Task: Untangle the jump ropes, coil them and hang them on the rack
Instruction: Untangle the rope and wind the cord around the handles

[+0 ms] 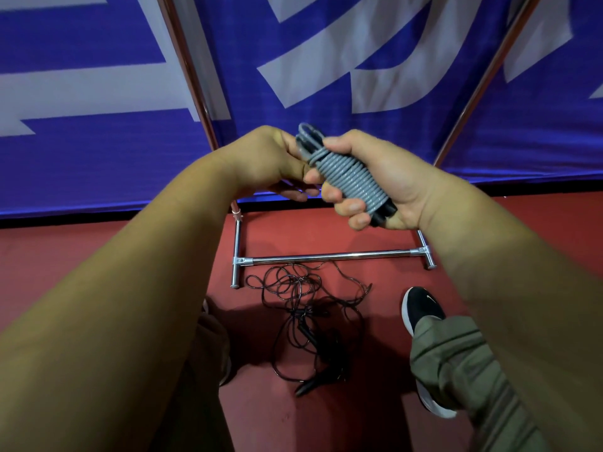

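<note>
Above the low crossbar of the rack [329,255] and toward its left end, a bare left hand [270,161], thumb side up against the top end of a grey jump rope [346,177], lower fingers loosely stretched beneath; impossible to tell whether clamped on the cord or only touching it. Directly above the crossbar's middle, the grey jump rope itself: a tight, stubby bundle, matte woven cord with pale flecks wound in neat parallel turns around two black handles, small cord loops poking from the top, black handle tips from the bottom. Toward the rack's right end, a bare right hand [375,184] wrapped around that bundle, fingers curled over the front, thumb pressed on the upper part. On the near side of the crossbar, a thin glossy black jump rope [313,321] in a loose tangle of overlapping loops on a matte red floor [98,256], slim dark handles at its near edge. Rack of shiny chrome tube, with short feet at each end. Near the rack's right foot, a black shoe [421,308] with white sole, below a creased olive trouser leg [456,353]. Behind the rack, a blue-and-white fabric banner [98,158].
</note>
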{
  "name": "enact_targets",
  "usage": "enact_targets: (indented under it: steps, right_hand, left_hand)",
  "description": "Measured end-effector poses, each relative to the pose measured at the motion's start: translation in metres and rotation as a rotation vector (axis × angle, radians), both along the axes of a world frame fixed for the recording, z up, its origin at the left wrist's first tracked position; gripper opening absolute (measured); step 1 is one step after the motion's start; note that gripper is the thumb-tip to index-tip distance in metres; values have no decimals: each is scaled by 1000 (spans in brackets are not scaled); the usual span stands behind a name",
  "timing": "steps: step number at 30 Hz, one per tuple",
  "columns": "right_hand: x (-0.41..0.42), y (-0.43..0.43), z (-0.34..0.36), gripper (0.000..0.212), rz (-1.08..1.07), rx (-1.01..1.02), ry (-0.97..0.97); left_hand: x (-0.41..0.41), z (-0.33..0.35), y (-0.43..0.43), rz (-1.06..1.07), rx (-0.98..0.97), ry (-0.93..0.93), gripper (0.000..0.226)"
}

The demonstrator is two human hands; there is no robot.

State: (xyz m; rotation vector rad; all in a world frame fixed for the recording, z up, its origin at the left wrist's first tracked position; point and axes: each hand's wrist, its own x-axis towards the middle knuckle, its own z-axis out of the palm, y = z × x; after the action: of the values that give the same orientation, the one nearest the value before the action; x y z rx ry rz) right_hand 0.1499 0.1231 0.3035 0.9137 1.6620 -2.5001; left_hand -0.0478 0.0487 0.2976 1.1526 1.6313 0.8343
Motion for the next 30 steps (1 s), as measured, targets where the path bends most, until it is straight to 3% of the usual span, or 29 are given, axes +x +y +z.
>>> enact_targets:
  steps: [5,10,17,22,26,30]
  right_hand:
    - [2,9,2,42,-147,28,35]
    - [9,13,7,46,-176,26,59]
    - [10,4,3,51,-7,-63,-26]
    - [11,2,4,51,61,-178,-52]
    - [13,2,3,56,179,-213,-88]
    - [15,6,2,53,244,-173,-122]
  left_hand:
    - [-2,-3,3,-160,0,199,28]
    - [-1,1,0,-227,54,55,22]
    - [5,3,3,-82,225,225,10]
    - [3,2,4,-109,352,238,26]
    - [1,3,4,-122,387,260,37]
    - [0,6,3,-122,350,253,23]
